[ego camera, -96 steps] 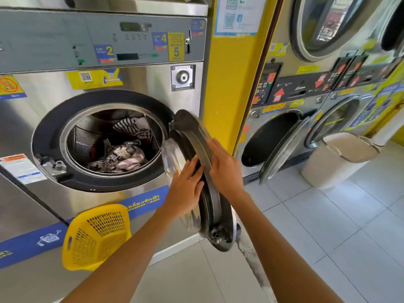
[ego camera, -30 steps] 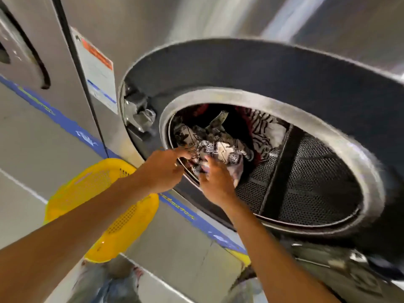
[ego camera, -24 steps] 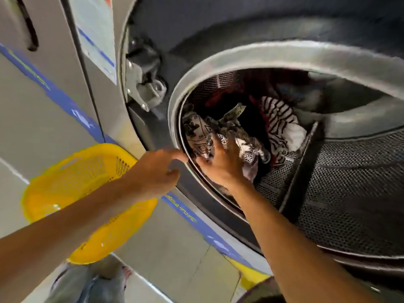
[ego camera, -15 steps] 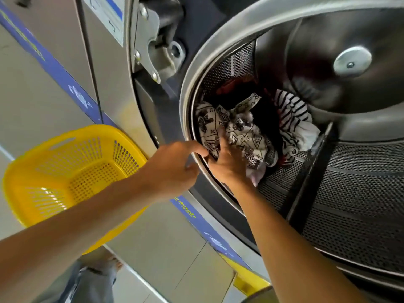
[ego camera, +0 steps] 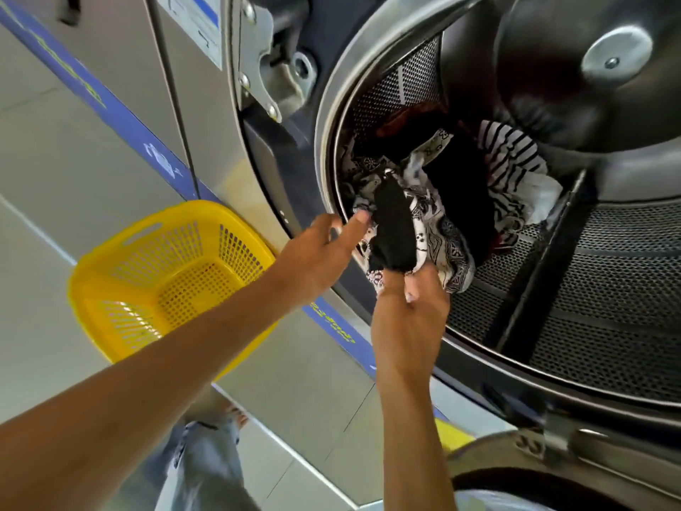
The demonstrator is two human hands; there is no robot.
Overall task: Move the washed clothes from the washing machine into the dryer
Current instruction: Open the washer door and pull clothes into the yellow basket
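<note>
This was a self-service laundry. A large stainless front-loading washing machine [ego camera: 206, 116] stood flush beside another steel-fronted unit [ego camera: 110, 68], both crossed by a blue printed band [ego camera: 121, 119] and bearing an instruction sticker [ego camera: 195, 27]. Its perforated drum [ego camera: 589, 289] was heavy-duty, and a yellow plastic basket [ego camera: 169, 282] sat on the tiled floor [ego camera: 37, 326].

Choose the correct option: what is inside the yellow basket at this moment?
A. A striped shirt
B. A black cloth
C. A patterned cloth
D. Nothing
D: the yellow basket shows only its bare perforated bottom, while the black cloth and patterned cloth are at the drum mouth by the right hand.
</note>
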